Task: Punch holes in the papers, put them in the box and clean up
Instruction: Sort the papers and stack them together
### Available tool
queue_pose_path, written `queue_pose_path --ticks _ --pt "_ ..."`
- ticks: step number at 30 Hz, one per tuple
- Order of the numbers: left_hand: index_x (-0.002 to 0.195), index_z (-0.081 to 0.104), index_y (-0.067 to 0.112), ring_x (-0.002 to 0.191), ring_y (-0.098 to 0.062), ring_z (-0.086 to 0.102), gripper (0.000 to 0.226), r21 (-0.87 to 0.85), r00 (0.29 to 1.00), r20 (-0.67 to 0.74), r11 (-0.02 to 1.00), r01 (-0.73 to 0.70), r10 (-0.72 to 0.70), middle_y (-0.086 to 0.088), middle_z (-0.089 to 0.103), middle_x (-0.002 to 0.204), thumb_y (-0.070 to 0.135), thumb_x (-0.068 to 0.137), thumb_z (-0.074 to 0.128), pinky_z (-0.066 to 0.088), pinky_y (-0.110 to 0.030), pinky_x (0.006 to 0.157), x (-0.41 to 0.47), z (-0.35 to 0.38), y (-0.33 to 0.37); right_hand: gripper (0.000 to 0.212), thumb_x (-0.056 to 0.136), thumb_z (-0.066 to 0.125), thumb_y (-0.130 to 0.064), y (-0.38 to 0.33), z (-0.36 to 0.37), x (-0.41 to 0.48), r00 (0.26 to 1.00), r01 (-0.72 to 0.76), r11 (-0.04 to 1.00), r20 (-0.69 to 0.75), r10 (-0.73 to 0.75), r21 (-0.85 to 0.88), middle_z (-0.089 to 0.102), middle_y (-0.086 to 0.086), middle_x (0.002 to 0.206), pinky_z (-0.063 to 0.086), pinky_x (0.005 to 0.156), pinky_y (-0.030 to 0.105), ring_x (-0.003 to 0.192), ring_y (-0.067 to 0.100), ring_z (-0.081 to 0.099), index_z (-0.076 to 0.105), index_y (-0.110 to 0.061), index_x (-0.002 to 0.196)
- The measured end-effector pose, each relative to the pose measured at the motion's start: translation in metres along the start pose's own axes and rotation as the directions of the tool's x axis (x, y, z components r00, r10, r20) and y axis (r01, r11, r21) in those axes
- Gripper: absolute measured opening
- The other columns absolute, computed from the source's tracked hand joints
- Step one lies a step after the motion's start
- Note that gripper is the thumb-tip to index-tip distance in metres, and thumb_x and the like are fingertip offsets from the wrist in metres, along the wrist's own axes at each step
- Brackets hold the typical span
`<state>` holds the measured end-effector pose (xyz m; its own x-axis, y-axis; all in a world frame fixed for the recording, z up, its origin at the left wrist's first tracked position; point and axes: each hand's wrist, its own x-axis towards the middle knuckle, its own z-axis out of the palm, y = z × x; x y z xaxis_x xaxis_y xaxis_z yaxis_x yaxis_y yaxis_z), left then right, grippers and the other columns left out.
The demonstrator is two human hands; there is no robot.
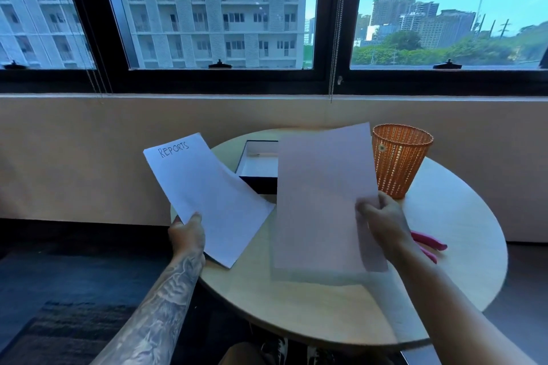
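Got my left fingers (194, 218) pinching the REPORTS sheet (204, 192) and my right fingers (367, 206) gripping a blank sheet (320, 192) above the table (444, 216), box (255, 157) at the far side, so I'd square both edges together before grabbing the pink punch (430, 241) near right.

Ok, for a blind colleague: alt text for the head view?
The left hand holds a sheet headed REPORTS, the right hand a plain sheet, above a round table bearing an open box, orange mesh basket and pink tool.
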<state>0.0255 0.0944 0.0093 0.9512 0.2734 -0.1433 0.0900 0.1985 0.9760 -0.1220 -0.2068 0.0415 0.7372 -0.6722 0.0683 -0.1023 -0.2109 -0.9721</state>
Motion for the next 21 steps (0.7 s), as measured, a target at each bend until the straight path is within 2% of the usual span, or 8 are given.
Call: queue_pose_path --ticks 2,4,6,8,11,15,18,21 --pt "0.105 0.064 0.003 0.088 -0.025 0.061 0.012 0.008 0.998 0.063 1.0 0.009 -0.01 0.001 0.063 0.088 0.008 0.094 0.059 0.045 -0.031 0.075 -0.001 0.003 -0.001 0.007 0.095 0.06 -0.021 -0.003 0.002 0.0 0.999 -0.025 0.997 0.026 0.023 0.079 0.069 0.006 0.095 0.055 0.078 0.044 0.086 0.026 0.067 0.065 -0.021 0.1" --pt "0.103 0.066 0.006 0.084 -0.026 0.065 0.011 0.037 0.98 0.194 0.999 0.028 -0.034 0.0 0.066 0.09 0.01 0.094 0.062 0.05 -0.037 0.077 -0.004 0.008 0.0 0.01 0.094 0.061 -0.015 -0.004 0.007 0.0 0.998 -0.044 0.99 0.045 0.038 0.138 0.07 0.008 0.091 0.054 0.071 0.039 0.08 0.023 0.066 0.067 -0.016 0.101" --pt "0.105 0.068 0.007 0.087 -0.033 0.066 0.013 0.097 0.939 0.338 0.994 0.04 -0.071 -0.008 0.071 0.097 0.012 0.094 0.064 0.053 -0.045 0.081 -0.011 0.013 0.004 0.01 0.094 0.062 -0.011 -0.006 0.012 -0.001 0.997 -0.049 0.985 0.071 0.038 0.167 0.07 0.01 0.093 0.055 0.071 0.038 0.08 0.023 0.066 0.067 -0.012 0.103" --pt "0.109 0.068 0.0 0.088 -0.037 0.067 0.019 0.121 0.898 0.427 0.991 0.055 -0.102 -0.018 0.072 0.102 0.009 0.093 0.064 0.052 -0.047 0.08 -0.019 0.02 0.009 0.011 0.095 0.063 -0.01 -0.007 0.017 -0.001 0.994 -0.067 0.98 0.101 0.048 0.19 0.072 0.008 0.098 0.056 0.077 0.04 0.085 0.023 0.068 0.065 -0.012 0.106" --pt "0.114 0.067 -0.006 0.091 -0.039 0.067 0.025 0.099 0.854 0.505 0.991 0.088 -0.126 -0.024 0.072 0.107 0.004 0.091 0.062 0.053 -0.05 0.087 -0.029 0.03 0.015 0.015 0.095 0.063 -0.007 -0.004 0.024 0.0 0.988 -0.108 0.97 0.135 0.08 0.218 0.073 0.011 0.105 0.056 0.088 0.05 0.092 0.027 0.07 0.064 -0.011 0.109" --pt "0.111 0.07 -0.004 0.096 -0.042 0.069 0.026 0.08 0.8 0.579 0.987 0.139 -0.159 -0.023 0.073 0.106 0.009 0.091 0.06 0.056 -0.052 0.087 -0.041 0.036 0.021 0.024 0.093 0.063 0.0 0.002 0.028 -0.001 0.983 -0.133 0.951 0.163 0.089 0.28 0.073 0.017 0.112 0.054 0.094 0.052 0.097 0.03 0.069 0.064 -0.011 0.114" --pt "0.113 0.071 0.002 0.099 -0.041 0.069 0.031 0.066 0.789 0.594 0.987 0.143 -0.154 -0.02 0.073 0.11 0.024 0.095 0.057 0.056 -0.053 0.089 -0.045 0.037 0.02 0.024 0.093 0.061 0.004 0.001 0.028 -0.004 0.975 -0.158 0.929 0.202 0.093 0.334 0.073 0.017 0.109 0.054 0.093 0.05 0.096 0.031 0.069 0.064 -0.007 0.114" --pt "0.114 0.071 0.014 0.1 -0.032 0.071 0.041 0.039 0.784 0.61 0.993 0.116 -0.115 -0.01 0.075 0.109 0.046 0.098 0.051 0.055 -0.049 0.089 -0.045 0.037 0.017 0.018 0.093 0.06 0.006 -0.001 0.027 -0.007 0.971 -0.158 0.925 0.226 0.081 0.345 0.073 0.017 0.104 0.056 0.09 0.048 0.091 0.031 0.069 0.067 -0.005 0.106"
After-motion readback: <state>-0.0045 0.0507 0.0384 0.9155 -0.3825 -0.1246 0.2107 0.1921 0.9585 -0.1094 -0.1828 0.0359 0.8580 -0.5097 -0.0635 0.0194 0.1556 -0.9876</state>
